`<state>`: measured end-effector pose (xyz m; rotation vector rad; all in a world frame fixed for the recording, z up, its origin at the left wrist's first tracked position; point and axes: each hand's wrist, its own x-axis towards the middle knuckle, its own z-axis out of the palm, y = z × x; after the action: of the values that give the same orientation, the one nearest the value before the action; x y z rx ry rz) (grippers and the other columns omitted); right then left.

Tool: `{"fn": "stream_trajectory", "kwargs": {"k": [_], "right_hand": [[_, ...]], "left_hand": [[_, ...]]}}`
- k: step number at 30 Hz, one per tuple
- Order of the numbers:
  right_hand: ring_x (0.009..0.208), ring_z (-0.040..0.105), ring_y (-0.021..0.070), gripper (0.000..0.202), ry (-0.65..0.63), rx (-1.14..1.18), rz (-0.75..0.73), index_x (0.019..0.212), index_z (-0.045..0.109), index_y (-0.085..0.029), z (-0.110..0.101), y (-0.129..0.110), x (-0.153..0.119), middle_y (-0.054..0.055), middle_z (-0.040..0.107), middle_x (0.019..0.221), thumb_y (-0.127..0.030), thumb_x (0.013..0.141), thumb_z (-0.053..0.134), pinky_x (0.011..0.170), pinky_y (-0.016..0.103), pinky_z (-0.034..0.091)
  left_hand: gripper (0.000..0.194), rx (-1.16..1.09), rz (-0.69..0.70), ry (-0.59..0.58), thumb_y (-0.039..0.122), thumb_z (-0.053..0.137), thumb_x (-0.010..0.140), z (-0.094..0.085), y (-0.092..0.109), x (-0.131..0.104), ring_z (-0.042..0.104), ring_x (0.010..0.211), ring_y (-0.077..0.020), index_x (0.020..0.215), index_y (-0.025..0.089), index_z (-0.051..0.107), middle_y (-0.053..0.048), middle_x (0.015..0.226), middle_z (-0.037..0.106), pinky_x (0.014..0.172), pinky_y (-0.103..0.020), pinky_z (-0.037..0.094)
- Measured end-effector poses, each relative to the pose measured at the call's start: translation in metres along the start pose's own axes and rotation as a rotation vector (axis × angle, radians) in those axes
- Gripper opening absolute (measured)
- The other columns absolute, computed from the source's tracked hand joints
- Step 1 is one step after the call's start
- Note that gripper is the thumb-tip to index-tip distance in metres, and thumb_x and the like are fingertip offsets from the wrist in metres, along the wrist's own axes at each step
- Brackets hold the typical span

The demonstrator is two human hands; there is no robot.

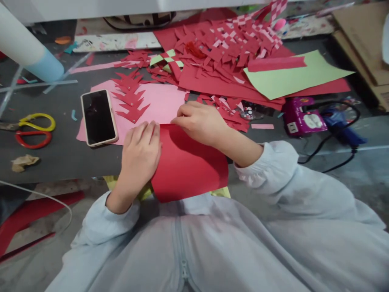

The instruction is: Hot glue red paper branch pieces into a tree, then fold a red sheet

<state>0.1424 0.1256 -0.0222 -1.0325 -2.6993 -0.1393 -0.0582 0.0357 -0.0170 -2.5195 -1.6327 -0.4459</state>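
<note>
A sheet of red paper [191, 166] lies at the table's front edge, its near end hanging toward my body. My left hand [142, 148] rests flat on the paper's left side, fingers stretched out over it. At the far edge, my right hand [199, 121] has its fingertips closed on the red paper, where a narrow strip appears folded. Just beyond is a pink sheet [164, 97] with a cut red paper piece [132, 101] of pointed fringes on it. A phone [99, 117] with a dark screen lies to the left of my left hand.
Scissors [35, 129] with yellow and red handles lie at the left, below a white and blue cylinder [36, 48]. Red woven paper pieces [225, 44] are heaped at the back. A green sheet [291, 77], a purple box [304, 117] and a cabled blue tool [342, 125] are at right.
</note>
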Motion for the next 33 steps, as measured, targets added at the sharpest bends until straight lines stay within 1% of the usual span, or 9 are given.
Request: {"fn": "stream_trajectory", "kwargs": {"k": [4, 8, 12, 16, 19, 21, 25, 29, 33], "right_hand": [[0.083, 0.055, 0.0193, 0.033, 0.014, 0.006, -0.012, 0.089, 0.076, -0.02, 0.003, -0.001, 0.0, 0.007, 0.07, 0.092, -0.013, 0.094, 0.044, 0.067, 0.033, 0.038], [0.083, 0.053, 0.0207, 0.034, 0.013, 0.045, 0.01, 0.084, 0.075, -0.021, 0.006, -0.001, 0.0, 0.007, 0.069, 0.088, -0.016, 0.096, 0.043, 0.069, 0.036, 0.039], [0.084, 0.053, 0.0207, 0.035, 0.044, 0.033, -0.025, 0.079, 0.073, -0.021, 0.009, -0.002, -0.002, 0.006, 0.068, 0.085, -0.019, 0.098, 0.044, 0.074, 0.036, 0.039], [0.083, 0.051, 0.0202, 0.033, 0.061, 0.067, -0.023, 0.081, 0.072, -0.021, 0.009, -0.002, -0.007, 0.006, 0.066, 0.082, -0.019, 0.098, 0.044, 0.073, 0.036, 0.038], [0.081, 0.05, 0.0191, 0.035, 0.057, 0.086, -0.034, 0.083, 0.072, -0.021, 0.009, -0.002, -0.01, 0.006, 0.065, 0.082, -0.018, 0.099, 0.041, 0.072, 0.035, 0.038], [0.079, 0.05, 0.0182, 0.036, 0.052, 0.074, -0.057, 0.083, 0.072, -0.021, 0.009, -0.003, -0.011, 0.006, 0.065, 0.081, -0.017, 0.099, 0.04, 0.072, 0.035, 0.038], [0.078, 0.051, 0.0172, 0.035, 0.035, 0.057, -0.096, 0.083, 0.072, -0.02, 0.009, -0.003, -0.012, 0.006, 0.067, 0.081, -0.015, 0.099, 0.041, 0.071, 0.035, 0.039], [0.076, 0.051, 0.0164, 0.035, 0.008, 0.025, -0.135, 0.082, 0.072, -0.02, 0.007, -0.003, -0.012, 0.005, 0.068, 0.082, -0.016, 0.099, 0.042, 0.069, 0.035, 0.039], [0.077, 0.051, 0.0171, 0.037, 0.032, -0.095, -0.189, 0.082, 0.072, -0.019, 0.005, -0.003, -0.011, 0.004, 0.069, 0.083, -0.014, 0.1, 0.04, 0.069, 0.034, 0.038]], "left_hand": [[0.05, -0.074, -0.004, -0.065, 0.023, 0.045, 0.097, 0.01, 0.01, -0.002, 0.041, 0.143, -0.0339, 0.144, 0.007, 0.045, -0.023, 0.15, 0.046, 0.116, -0.052, 0.036], [0.049, -0.063, -0.017, -0.051, 0.022, 0.045, 0.097, 0.015, 0.011, -0.004, 0.047, 0.139, -0.0326, 0.145, 0.009, 0.045, -0.021, 0.145, 0.053, 0.116, -0.052, 0.038], [0.044, -0.047, 0.017, -0.019, 0.019, 0.047, 0.096, 0.017, 0.011, -0.006, 0.051, 0.135, -0.0341, 0.138, 0.006, 0.052, -0.023, 0.139, 0.058, 0.115, -0.051, 0.041], [0.04, -0.033, 0.02, -0.003, 0.015, 0.048, 0.095, 0.017, 0.013, -0.005, 0.059, 0.127, -0.0346, 0.132, 0.005, 0.057, -0.024, 0.134, 0.062, 0.109, -0.049, 0.047], [0.041, -0.043, 0.016, -0.005, 0.014, 0.047, 0.095, 0.019, 0.014, -0.006, 0.061, 0.123, -0.0358, 0.135, 0.004, 0.054, -0.027, 0.137, 0.058, 0.1, -0.049, 0.053], [0.043, -0.051, 0.017, -0.01, 0.012, 0.045, 0.096, 0.021, 0.015, -0.008, 0.061, 0.124, -0.035, 0.138, 0.007, 0.053, -0.025, 0.142, 0.054, 0.099, -0.049, 0.054], [0.044, -0.086, 0.013, -0.002, 0.008, 0.043, 0.094, 0.023, 0.016, -0.011, 0.061, 0.125, -0.0331, 0.137, 0.01, 0.054, -0.022, 0.14, 0.056, 0.101, -0.049, 0.053], [0.042, -0.09, 0.003, 0.005, 0.007, 0.043, 0.093, 0.022, 0.018, -0.009, 0.056, 0.13, -0.0345, 0.132, 0.007, 0.058, -0.023, 0.137, 0.059, 0.108, -0.052, 0.049], [0.041, -0.067, 0.005, -0.046, 0.006, 0.043, 0.092, 0.02, 0.019, -0.005, 0.057, 0.129, -0.0361, 0.129, 0.005, 0.061, -0.025, 0.135, 0.06, 0.109, -0.053, 0.048]]}}
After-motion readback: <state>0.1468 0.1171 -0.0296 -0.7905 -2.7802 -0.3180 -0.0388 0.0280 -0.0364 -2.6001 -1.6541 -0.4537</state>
